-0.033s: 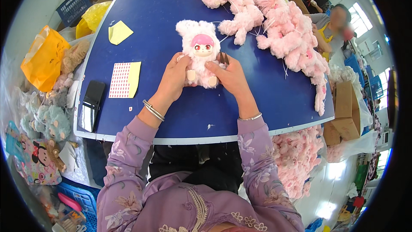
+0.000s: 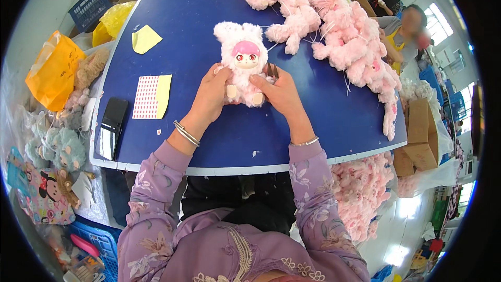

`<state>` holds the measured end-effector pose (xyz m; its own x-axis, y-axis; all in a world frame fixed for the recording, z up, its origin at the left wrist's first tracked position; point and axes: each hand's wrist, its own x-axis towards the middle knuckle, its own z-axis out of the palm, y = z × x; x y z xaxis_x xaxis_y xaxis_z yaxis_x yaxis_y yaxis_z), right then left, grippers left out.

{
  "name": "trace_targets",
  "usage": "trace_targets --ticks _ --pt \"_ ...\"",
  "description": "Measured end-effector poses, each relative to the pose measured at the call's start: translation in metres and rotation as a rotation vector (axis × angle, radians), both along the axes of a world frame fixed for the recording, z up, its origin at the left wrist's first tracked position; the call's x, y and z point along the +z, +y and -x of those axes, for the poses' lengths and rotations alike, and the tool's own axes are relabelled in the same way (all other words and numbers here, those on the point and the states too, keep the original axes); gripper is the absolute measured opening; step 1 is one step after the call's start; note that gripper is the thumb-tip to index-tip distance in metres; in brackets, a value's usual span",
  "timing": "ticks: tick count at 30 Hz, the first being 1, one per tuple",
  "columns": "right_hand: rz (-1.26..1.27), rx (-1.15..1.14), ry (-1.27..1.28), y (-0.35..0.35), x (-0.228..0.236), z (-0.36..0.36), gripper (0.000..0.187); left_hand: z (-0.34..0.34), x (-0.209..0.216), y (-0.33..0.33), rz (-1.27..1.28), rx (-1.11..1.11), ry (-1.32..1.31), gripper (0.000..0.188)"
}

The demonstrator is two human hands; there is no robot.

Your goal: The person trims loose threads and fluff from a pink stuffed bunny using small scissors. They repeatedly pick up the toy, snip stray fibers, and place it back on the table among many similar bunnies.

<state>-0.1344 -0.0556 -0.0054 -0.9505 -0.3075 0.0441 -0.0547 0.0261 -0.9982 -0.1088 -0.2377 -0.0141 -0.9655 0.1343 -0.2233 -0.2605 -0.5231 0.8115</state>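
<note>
Upright above the blue table (image 2: 209, 141), a fluffy pale pink plush doll (image 2: 241, 81) faces me, with a pink fringe, reddish eyes and cream-coloured feet. My left hand (image 2: 213, 91) grips its left side, the thumb pressed against the body. On the other side my right hand (image 2: 279, 90) is closed round it, thumb on the belly. Small dark brown pieces (image 2: 272, 70) show at the right hand's fingers; what they are I cannot make out. Behind the doll, part of the fingers of both hands is hidden.
A heap of pink plush dolls (image 2: 339, 26) covers the table's far right, loose white strings among them. At left lie a phone (image 2: 113, 128), a sticker sheet (image 2: 146, 96) and yellow paper (image 2: 146, 39). Cardboard boxes (image 2: 421, 130) stand at right. A co-worker (image 2: 404, 34) sits beyond the heap.
</note>
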Motion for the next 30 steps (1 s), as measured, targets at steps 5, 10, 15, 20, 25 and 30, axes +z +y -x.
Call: trace_targets --ticks 5,10,15,20,25,30 --pt "0.092 0.045 -0.072 -0.002 0.008 -0.004 0.025 0.0 -0.004 0.0 -0.03 0.011 0.102 0.037" --pt "0.079 0.022 -0.037 -0.001 0.009 -0.007 0.015 0.0 -0.001 0.0 -0.041 0.023 0.179 0.042" --pt "-0.044 -0.55 0.482 0.028 0.057 -0.025 0.013 -0.01 0.01 0.003 -0.045 0.006 0.254 0.044" --pt "0.89 -0.217 0.633 0.128 0.108 -0.009 0.045 -0.012 0.015 0.003 0.039 -0.072 0.222 0.039" --pt "-0.538 -0.63 0.161 0.09 0.032 0.081 0.037 -0.012 0.013 0.009 0.104 -0.149 0.208 0.034" --pt "-0.444 -0.419 0.227 0.067 -0.03 0.122 0.036 -0.011 0.01 0.005 0.143 -0.161 0.21 0.029"
